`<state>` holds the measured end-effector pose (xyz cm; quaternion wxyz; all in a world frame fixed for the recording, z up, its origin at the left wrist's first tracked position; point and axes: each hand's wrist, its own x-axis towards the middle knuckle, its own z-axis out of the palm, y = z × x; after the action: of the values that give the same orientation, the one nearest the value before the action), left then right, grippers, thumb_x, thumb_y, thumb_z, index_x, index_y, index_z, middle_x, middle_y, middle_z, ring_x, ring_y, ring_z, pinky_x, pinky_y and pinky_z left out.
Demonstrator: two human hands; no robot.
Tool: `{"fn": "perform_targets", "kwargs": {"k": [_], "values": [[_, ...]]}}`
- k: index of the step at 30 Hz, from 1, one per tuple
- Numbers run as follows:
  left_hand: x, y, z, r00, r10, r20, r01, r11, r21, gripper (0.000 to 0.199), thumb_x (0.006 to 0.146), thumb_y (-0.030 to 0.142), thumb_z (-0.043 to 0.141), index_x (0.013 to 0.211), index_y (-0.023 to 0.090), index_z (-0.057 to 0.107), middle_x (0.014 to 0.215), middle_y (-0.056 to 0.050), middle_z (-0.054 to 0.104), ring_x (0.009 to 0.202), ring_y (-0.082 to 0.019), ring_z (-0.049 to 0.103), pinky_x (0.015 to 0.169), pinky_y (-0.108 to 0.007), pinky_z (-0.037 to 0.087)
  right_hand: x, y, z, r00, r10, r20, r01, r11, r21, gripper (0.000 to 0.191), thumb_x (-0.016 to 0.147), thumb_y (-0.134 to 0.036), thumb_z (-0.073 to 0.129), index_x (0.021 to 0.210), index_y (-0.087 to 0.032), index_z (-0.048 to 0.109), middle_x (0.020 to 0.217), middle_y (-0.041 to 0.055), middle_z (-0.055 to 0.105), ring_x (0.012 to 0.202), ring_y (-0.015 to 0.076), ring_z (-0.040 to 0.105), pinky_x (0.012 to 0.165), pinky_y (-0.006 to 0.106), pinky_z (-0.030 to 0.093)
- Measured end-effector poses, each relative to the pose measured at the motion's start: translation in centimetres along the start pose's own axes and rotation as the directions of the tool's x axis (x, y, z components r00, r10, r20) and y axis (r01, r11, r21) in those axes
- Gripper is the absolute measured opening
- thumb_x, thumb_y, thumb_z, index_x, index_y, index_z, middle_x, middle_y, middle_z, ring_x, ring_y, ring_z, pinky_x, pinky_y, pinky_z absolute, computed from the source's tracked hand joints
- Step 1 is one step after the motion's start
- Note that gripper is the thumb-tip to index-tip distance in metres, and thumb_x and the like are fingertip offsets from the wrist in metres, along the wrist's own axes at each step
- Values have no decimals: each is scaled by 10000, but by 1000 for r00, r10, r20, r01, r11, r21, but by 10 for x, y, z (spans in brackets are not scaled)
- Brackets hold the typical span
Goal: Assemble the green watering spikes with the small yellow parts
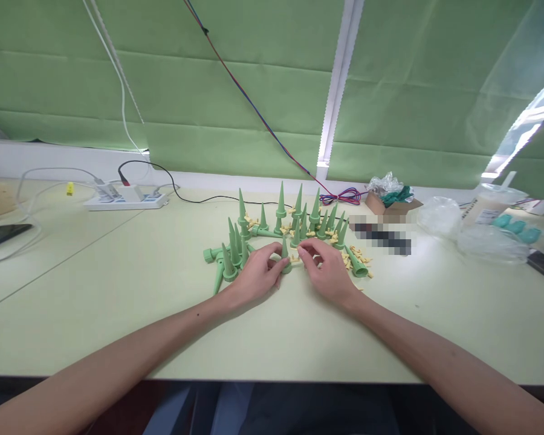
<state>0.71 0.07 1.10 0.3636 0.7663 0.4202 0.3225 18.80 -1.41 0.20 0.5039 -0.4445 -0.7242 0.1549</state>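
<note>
My left hand is closed around a green cone-shaped spike that stands upright on its wide round base. Just to its right, my right hand has its thumb and index fingertip pinched together. Whatever lies in that pinch is too small or hidden to make out. A small yellow plastic piece shows between the two hands. More green spikes stand upright behind them, and a few lie on their sides, such as the spike at the right. Small yellow pieces are scattered among them.
At the back left is a white power strip with plugs and cables. A cardboard box, plastic bags and a lidded cup stand at the right. Phones lie toward both sides, and a blurred dark object lies behind my right hand.
</note>
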Motion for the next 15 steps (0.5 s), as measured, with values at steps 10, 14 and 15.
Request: {"fn": "perform_targets", "kwargs": {"k": [10, 14, 15], "values": [[1, -5, 1, 994, -48, -97, 39, 994, -98, 250, 948, 464, 460, 897, 219, 449, 490, 50, 565, 393, -122, 503, 432, -224, 409, 2, 4, 1, 1000, 30, 1, -30, 999, -40, 172, 951, -272, 478, 905, -187, 621, 872, 57, 672, 743, 174, 586, 597, 267, 442], [2, -5, 1, 993, -47, -108, 36, 994, -102, 253, 948, 468, 462, 904, 220, 458, 493, 48, 572, 403, -126, 519, 440, -228, 426, 3, 6, 1, 999, 40, -7, -41, 998, -56, 181, 951, -280, 471, 884, -189, 612, 853, 57, 667, 738, 180, 587, 606, 274, 439], [2, -4, 1, 993, -49, -109, 37, 994, -104, 252, 948, 468, 461, 908, 219, 461, 493, 48, 572, 401, -126, 518, 438, -228, 426, 3, 6, 0, 999, 43, -10, -44, 997, -59, 184, 951, -281, 469, 878, -189, 610, 845, 55, 664, 734, 179, 585, 606, 275, 437]]}}
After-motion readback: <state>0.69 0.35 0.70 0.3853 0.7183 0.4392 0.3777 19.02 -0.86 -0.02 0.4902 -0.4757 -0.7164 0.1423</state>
